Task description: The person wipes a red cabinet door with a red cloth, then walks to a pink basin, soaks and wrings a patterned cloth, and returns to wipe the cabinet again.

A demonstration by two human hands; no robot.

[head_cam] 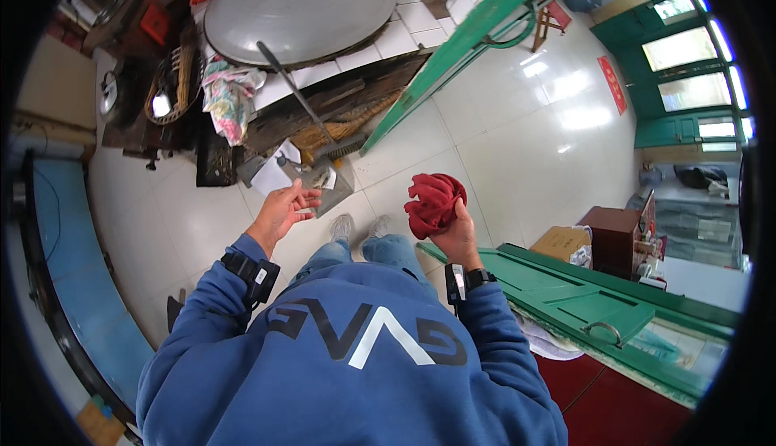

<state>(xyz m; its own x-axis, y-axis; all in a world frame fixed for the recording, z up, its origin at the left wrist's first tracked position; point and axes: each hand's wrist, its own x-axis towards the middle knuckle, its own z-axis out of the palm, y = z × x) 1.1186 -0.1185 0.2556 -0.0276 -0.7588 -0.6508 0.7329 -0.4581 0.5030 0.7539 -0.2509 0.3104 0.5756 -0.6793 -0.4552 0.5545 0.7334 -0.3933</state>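
A bunched dark red cloth [434, 203] is in my right hand [458, 237], held in front of my body at the right. My left hand [284, 213] is raised at the left with its fingers apart and nothing in it. Beyond that hand, on the tiled floor, stands a grey dustpan [339, 188] with white paper and bits of debris in it. A brush with a long dark handle [294, 89] leans from the dustpan area up against the stove edge. A flowered cloth [227, 97] hangs from the white-tiled stove counter.
A large metal wok lid [300, 6] covers much of the stove. Green door leaves stand at the upper right [448, 58] and lower right [582, 306]. A wicker basket [173, 85] sits at the left, near a blue-topped surface [82, 252]. A cardboard box [561, 244] lies beyond the right door.
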